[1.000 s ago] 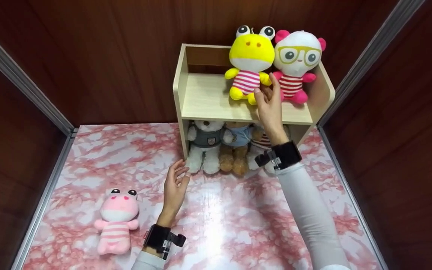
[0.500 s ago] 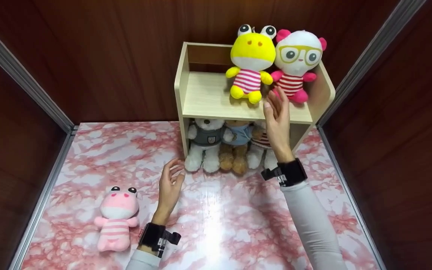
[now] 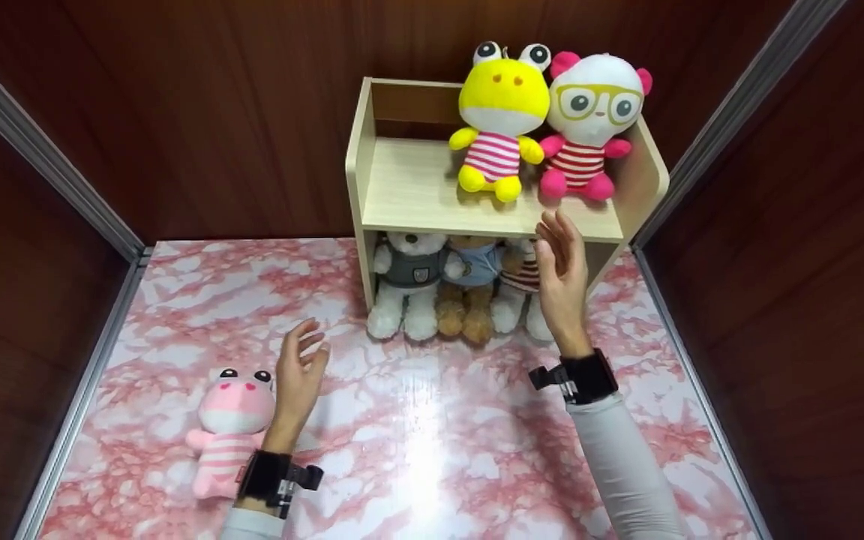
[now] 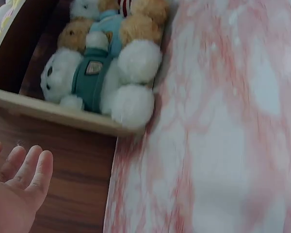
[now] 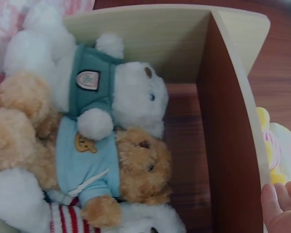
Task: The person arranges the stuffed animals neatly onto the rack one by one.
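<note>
While the yellow frog plush (image 3: 499, 120) sits upright on the top board of the small wooden shelf (image 3: 417, 196), touching the white-and-pink plush with glasses (image 3: 589, 124) at its side, the right hand (image 3: 561, 277) that was up against it a second ago has come away. It now hangs below and in front of the shelf's front edge, fingers (image 3: 563, 234) straight and released, holding nothing; the frog stays put above and beyond the fingertips, so to my eye it has been let go and stands on its own.

Down on the pink marbled tabletop (image 3: 432, 442), the left hand (image 3: 298, 379) has slid back from the shelf's foot toward the pink plush (image 3: 231, 431), which lies on its back just left of that wrist. Its fingers (image 4: 31, 170) are loosely spread and empty, near the toy but not yet on it. That reads to me as the next plush being sought.

Under the shelf board, beyond both hands, three bears stand pressed together: a white bear in a grey-green vest (image 3: 408, 281), a brown bear in a blue top (image 3: 469, 289), and a third in red stripes (image 3: 522, 289), partly hidden behind the right hand.
</note>
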A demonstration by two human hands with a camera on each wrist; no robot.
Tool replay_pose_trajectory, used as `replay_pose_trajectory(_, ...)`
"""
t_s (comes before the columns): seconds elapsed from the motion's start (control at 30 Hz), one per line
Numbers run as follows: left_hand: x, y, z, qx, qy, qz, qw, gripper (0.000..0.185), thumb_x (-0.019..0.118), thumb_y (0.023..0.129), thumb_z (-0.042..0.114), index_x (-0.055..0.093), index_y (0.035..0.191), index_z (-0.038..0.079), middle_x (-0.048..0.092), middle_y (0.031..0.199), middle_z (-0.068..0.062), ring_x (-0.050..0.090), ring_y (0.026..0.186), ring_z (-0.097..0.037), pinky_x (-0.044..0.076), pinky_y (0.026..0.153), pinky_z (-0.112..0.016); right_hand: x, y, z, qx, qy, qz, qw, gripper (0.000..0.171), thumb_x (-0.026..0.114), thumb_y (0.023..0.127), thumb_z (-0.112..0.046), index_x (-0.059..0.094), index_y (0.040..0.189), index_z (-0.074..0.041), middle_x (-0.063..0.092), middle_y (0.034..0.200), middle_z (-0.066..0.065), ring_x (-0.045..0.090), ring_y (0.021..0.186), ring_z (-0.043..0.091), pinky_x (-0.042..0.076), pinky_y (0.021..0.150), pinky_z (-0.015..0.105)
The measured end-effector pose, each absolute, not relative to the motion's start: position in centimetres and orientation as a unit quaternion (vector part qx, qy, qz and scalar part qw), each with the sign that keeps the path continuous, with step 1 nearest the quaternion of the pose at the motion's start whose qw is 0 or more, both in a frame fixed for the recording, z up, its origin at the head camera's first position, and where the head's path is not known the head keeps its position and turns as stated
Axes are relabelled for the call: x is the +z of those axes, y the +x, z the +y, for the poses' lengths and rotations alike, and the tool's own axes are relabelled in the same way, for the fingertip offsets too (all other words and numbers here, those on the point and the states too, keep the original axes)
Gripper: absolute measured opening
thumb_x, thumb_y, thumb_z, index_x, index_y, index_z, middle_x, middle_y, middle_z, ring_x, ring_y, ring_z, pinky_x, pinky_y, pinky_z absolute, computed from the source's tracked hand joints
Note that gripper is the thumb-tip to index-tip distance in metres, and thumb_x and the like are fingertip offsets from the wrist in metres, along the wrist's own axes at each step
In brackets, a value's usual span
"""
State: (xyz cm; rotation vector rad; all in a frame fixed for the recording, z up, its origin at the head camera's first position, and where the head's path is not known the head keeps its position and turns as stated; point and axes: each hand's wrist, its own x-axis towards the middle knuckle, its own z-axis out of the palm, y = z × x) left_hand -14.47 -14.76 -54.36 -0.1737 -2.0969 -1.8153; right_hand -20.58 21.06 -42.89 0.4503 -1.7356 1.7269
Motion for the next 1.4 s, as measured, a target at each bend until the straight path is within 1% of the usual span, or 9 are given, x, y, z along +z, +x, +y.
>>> replay_pose_trajectory(0.13, -56.5, -15.0, -16.7, -0.62, -0.044, -0.758, 0.197, 0.044, 0.059, 0.09, -0.005, 0.051, 0.133, -0.001, 0.052, 0.13, -0.02, 0.053, 0.116, -0.039, 0.045, 0.091, -0.035, -43.6, -19.8, 21.3, 0.659, 0.163, -0.662, 0.316, 0.043, 0.046, 0.097, 0.007, 0.036, 0.139, 0.012, 0.043, 0.137, 0.034, 0.043, 0.125, 0.046, 0.032, 0.109, 0.045)
replay_pose_trajectory(0.3, -58.3, -15.1, -19.2, -0.57, 0.003, -0.791, 0.222, 0.042, 0.063, 0.089, 0.0, 0.055, 0.13, 0.001, 0.052, 0.126, -0.016, 0.052, 0.116, -0.032, 0.041, 0.094, -0.043, -44.8, -19.0, 21.6, 0.663, 0.163, -0.663, 0.308, 0.043, 0.045, 0.098, 0.007, 0.036, 0.139, 0.011, 0.044, 0.137, 0.032, 0.043, 0.125, 0.046, 0.032, 0.109, 0.046)
replay_pose_trajectory(0.63, -59.2, -13.9, -24.1, -0.369, 0.092, -0.897, 0.227, 0.044, 0.067, 0.088, 0.018, 0.056, 0.128, 0.003, 0.048, 0.131, -0.021, 0.046, 0.118, -0.042, 0.035, 0.098, -0.055, -47.8, -17.4, 22.5, 0.669, 0.141, -0.677, 0.272, 0.044, 0.044, 0.099, 0.006, 0.032, 0.141, 0.012, 0.043, 0.139, 0.03, 0.041, 0.125, 0.05, 0.036, 0.106, 0.041)
replay_pose_trajectory(0.73, -59.4, -13.7, -25.4, -0.311, 0.121, -0.926, 0.176, 0.059, 0.07, 0.087, 0.033, 0.051, 0.134, 0.004, 0.04, 0.137, -0.027, 0.037, 0.126, -0.047, 0.021, 0.102, -0.068, -48.9, -17.1, 22.7, 0.668, 0.133, -0.684, 0.26, 0.043, 0.045, 0.099, 0.005, 0.034, 0.141, 0.012, 0.042, 0.139, 0.03, 0.042, 0.125, 0.047, 0.036, 0.107, 0.041)
replay_pose_trajectory(0.87, -59.7, -13.2, -26.6, -0.292, 0.163, -0.94, 0.061, 0.09, 0.067, 0.081, 0.06, 0.033, 0.149, 0.012, 0.02, 0.15, -0.03, 0.017, 0.139, -0.047, 0.006, 0.097, -0.079, -50.3, -16.5, 23.0, 0.652, 0.115, -0.709, 0.245, 0.042, 0.047, 0.099, 0.002, 0.038, 0.139, 0.011, 0.044, 0.139, 0.028, 0.042, 0.127, 0.043, 0.038, 0.105, 0.035)
replay_pose_trajectory(0.97, -59.9, -12.9, -27.2, -0.299, 0.185, -0.936, 0.002, 0.107, 0.065, 0.076, 0.07, 0.019, 0.155, 0.016, 0.009, 0.154, -0.03, 0.01, 0.14, -0.048, 0.013, 0.095, -0.079, -51.2, -16.1, 23.0, 0.647, 0.103, -0.721, 0.226, 0.042, 0.048, 0.099, 0.0, 0.039, 0.139, 0.011, 0.044, 0.14, 0.027, 0.041, 0.129, 0.042, 0.043, 0.101, 0.032)
replay_pose_trajectory(1.13, -60.3, -12.9, -27.4, -0.309, 0.186, -0.932, -0.032, 0.115, 0.065, 0.074, 0.072, 0.007, 0.157, 0.017, 0.012, 0.152, -0.031, 0.029, 0.127, -0.058, 0.033, 0.087, -0.074, -52.3, -15.8, 22.9, 0.648, 0.096, -0.726, 0.21, 0.045, 0.049, 0.099, -0.002, 0.036, 0.14, 0.011, 0.043, 0.14, 0.028, 0.042, 0.128, 0.04, 0.048, 0.095, 0.034)
replay_pose_trajectory(1.27, -60.4, -13.0, -27.0, -0.305, 0.18, -0.935, -0.018, 0.101, 0.066, 0.079, 0.064, 0.019, 0.155, 0.016, 0.03, 0.143, -0.03, 0.04, 0.116, -0.057, 0.04, 0.08, -0.068, -52.9, -15.7, 22.7, 0.63, 0.098, -0.741, 0.214, 0.045, 0.05, 0.099, -0.002, 0.037, 0.14, 0.011, 0.046, 0.138, 0.027, 0.044, 0.127, 0.041, 0.045, 0.098, 0.033)
replay_pose_trajectory(1.4, -60.2, -12.9, -26.2, -0.315, 0.183, -0.93, 0.05, 0.079, 0.068, 0.083, 0.048, 0.038, 0.148, 0.016, 0.041, 0.132, -0.026, 0.044, 0.111, -0.05, 0.042, 0.079, -0.063, -53.2, -15.4, 22.4, 0.616, 0.102, -0.753, 0.209, 0.043, 0.051, 0.099, -0.002, 0.04, 0.138, 0.012, 0.046, 0.137, 0.03, 0.044, 0.126, 0.044, 0.044, 0.098, 0.033)
